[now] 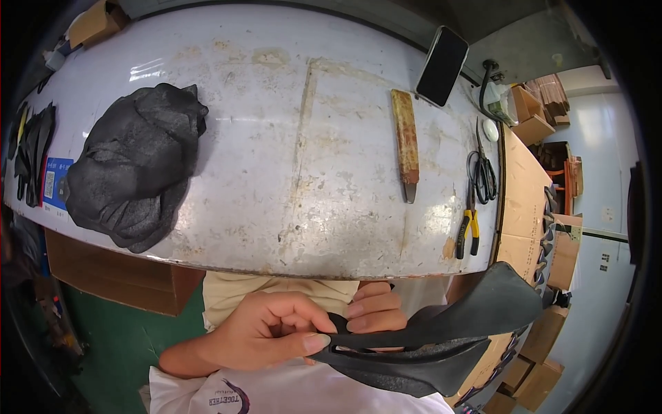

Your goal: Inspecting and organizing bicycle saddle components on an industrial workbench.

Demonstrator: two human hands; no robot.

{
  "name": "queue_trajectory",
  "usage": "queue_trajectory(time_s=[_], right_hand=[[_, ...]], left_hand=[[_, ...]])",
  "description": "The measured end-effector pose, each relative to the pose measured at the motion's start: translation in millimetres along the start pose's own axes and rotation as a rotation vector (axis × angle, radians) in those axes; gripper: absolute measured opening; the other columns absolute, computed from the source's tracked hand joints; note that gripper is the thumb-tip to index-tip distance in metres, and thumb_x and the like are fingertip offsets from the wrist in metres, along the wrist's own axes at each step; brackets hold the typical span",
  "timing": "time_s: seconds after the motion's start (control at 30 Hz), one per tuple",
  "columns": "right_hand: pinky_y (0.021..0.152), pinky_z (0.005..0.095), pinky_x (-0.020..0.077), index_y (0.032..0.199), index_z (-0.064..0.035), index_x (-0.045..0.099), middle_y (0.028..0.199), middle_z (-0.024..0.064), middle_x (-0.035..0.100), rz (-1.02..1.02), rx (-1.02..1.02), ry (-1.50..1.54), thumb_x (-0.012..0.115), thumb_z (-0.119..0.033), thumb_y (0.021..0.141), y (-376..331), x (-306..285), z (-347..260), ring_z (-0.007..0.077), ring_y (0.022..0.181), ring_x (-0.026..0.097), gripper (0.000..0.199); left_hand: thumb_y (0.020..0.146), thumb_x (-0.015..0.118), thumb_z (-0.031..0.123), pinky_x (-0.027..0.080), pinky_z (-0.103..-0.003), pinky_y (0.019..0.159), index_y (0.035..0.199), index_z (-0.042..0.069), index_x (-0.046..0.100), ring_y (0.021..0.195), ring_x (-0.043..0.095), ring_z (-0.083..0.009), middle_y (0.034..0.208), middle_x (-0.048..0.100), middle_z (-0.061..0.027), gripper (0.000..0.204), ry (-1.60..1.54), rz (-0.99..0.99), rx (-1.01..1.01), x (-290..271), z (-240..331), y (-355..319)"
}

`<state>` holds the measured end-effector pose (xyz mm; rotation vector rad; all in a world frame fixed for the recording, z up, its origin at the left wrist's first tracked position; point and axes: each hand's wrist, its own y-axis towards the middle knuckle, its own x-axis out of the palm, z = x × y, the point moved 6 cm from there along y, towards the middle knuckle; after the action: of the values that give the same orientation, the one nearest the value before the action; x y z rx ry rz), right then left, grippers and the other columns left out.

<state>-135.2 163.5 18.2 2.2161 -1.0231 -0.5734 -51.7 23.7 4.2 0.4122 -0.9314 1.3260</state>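
In front of my chest, below the table's edge, I hold a black rubbery piece (441, 328) with a broad flared end to the right and a slit-like opening along its side. My left hand (258, 334) is closed, its thumb and forefinger pinching the narrow left end. My right hand (376, 307) has its fingers bent against that same end from behind; its palm and thumb are hidden. On the table's left side rests a large crumpled mound of black material (138, 162).
On the worktable (331, 159) lie a worn blade-like tool (405, 145), black scissors (485, 176), yellow-and-black pliers (469, 231) and a phone (441, 65). Black strips (33, 155) and a blue card (54, 183) are far left. A cardboard box (117, 272) stands under the table; more cardboard (520, 207) borders its right.
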Motion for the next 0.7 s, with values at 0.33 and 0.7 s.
queue_trajectory(time_s=[0.33,0.7], right_hand=[[0.071,0.0398,0.0474,0.093,-0.0070,0.062,0.097,0.0105,0.063,-0.068,-0.052,0.033,0.069,-0.012,0.083,-1,-5,2,0.0270,0.087,0.063,0.013],[0.065,0.0355,0.0423,0.090,-0.0092,0.062,0.088,0.0091,0.067,-0.214,0.023,0.156,0.076,-0.017,0.082,-1,-5,22,0.0222,0.079,0.064,0.018]], left_hand=[[0.093,0.063,-0.002,0.048,-0.019,0.060,0.108,-0.004,0.059,0.074,0.065,-0.0072,0.088,0.071,-0.0120,0.016,0.083,0.093,0.069,3,-3,3],[0.093,0.066,0.006,0.041,-0.020,0.051,0.114,0.000,0.066,0.058,0.057,-0.0028,0.071,0.066,-0.0028,0.022,0.425,0.178,0.139,1,9,-3]])
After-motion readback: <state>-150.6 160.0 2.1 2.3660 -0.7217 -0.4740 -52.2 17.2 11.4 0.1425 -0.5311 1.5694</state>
